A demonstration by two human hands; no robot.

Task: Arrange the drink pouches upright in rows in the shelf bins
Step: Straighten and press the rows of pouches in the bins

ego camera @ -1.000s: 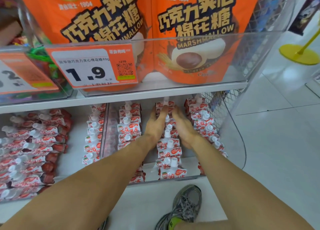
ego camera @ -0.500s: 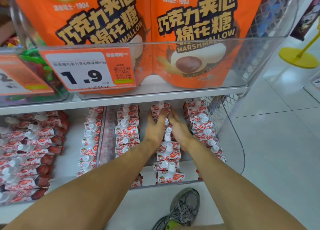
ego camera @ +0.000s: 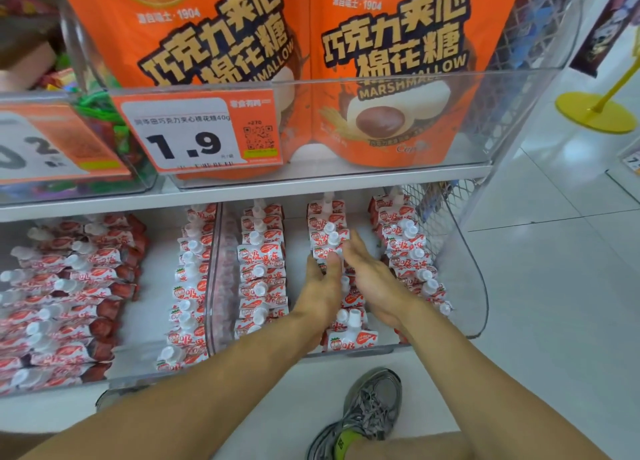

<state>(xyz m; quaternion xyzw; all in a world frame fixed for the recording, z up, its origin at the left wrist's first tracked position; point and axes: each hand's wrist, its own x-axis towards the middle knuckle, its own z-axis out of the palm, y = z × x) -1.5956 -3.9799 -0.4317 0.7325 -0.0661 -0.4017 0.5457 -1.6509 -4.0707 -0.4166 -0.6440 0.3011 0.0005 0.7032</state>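
Red-and-white drink pouches with white caps stand in three rows inside a clear bin on the lower shelf. My left hand lies flat against the left side of the middle row. My right hand is flat against that row's right side, so the pouches sit between my palms. Both hands have their fingers stretched out, and neither curls around a pouch. The front pouch stands just behind the bin's front wall. The left row and the right row stand untouched.
The bin to the left holds one upright row and many pouches lying flat. Above, a shelf carries orange marshmallow bags and a 1.9 price tag. Wire mesh closes the right side. My shoe is on the white floor.
Both hands have slid along the middle row from its back end toward the front, still one on each side. The back pouches of that row now show.
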